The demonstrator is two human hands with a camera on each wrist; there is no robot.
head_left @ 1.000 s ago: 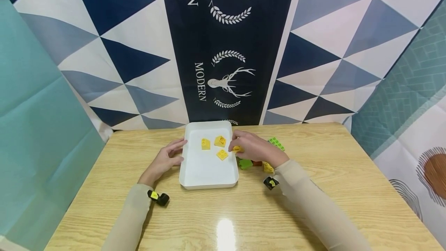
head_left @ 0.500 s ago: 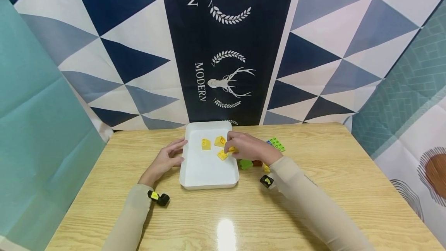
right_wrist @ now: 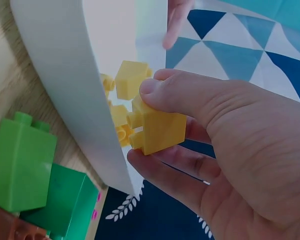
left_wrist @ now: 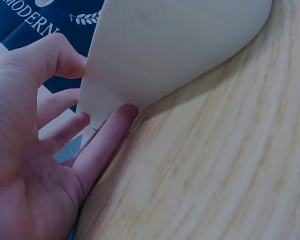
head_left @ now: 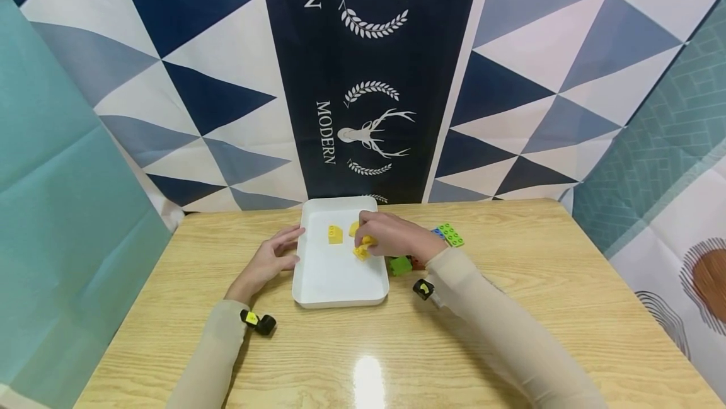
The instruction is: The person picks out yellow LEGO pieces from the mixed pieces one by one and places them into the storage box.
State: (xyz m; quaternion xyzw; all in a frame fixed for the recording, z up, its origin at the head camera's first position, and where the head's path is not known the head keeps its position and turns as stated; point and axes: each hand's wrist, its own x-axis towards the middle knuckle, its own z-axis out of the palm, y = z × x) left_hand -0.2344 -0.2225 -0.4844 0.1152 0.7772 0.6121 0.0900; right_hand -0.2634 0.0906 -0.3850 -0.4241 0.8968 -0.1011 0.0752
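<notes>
Between thumb and fingers my right hand (head_left: 391,234) pinches a yellow toy building brick (right_wrist: 162,127), its studs facing the tray. It is held above the right part of a white tray (head_left: 334,283). Inside lie a yellow brick (head_left: 334,234), a second yellow brick (head_left: 353,229) partly covered by my right hand, and a small yellow brick (head_left: 360,254) just below the held one. My left hand (head_left: 269,265) rests against the tray's left side, fingers spread. In the left wrist view those fingertips touch the tray wall (left_wrist: 160,50).
Right of the tray, loose bricks lie on the wooden table (head_left: 510,308): a green one (head_left: 400,265), a bright green one (head_left: 450,234) beside a blue one (head_left: 438,232), and a reddish-brown one (right_wrist: 15,225) partly in view. A patterned cloth (head_left: 227,50) hangs behind the table.
My right hand has moved left with the yellow brick, from the tray's right edge to over the yellow bricks inside. My left hand and the tray stay where they were.
</notes>
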